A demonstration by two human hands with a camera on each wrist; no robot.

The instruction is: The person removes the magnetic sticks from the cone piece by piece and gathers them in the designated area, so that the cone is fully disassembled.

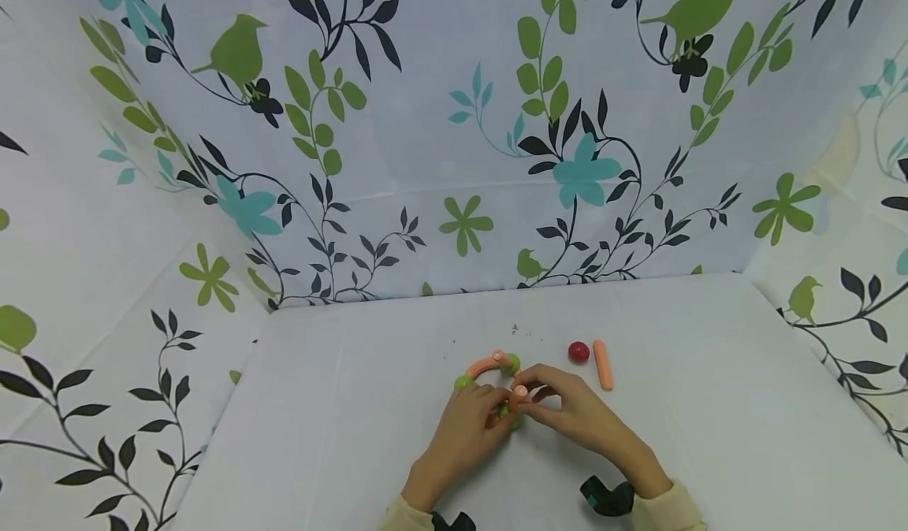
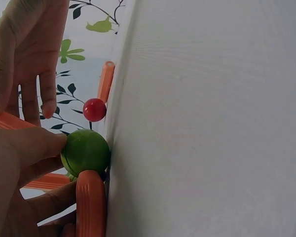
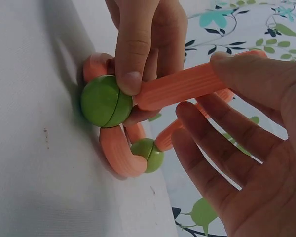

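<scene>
On the white table, a toy chain of curved orange rods (image 1: 484, 365) and green balls (image 1: 463, 382) lies before me. My left hand (image 1: 496, 410) pinches one green ball (image 3: 106, 101) (image 2: 86, 152) at the chain's near end. My right hand (image 1: 528, 397) holds a straight orange rod (image 3: 182, 86) between thumb and fingers, its end pressed against that ball. A curved rod (image 3: 119, 157) runs from this ball to a second green ball (image 3: 148, 154). The hands hide the joint in the head view.
A loose red ball (image 1: 578, 351) (image 2: 94, 109) and a loose straight orange rod (image 1: 603, 364) (image 2: 106, 81) lie just beyond my right hand. Patterned cloth walls (image 1: 454, 161) close the table (image 1: 340, 436) at the back and both sides.
</scene>
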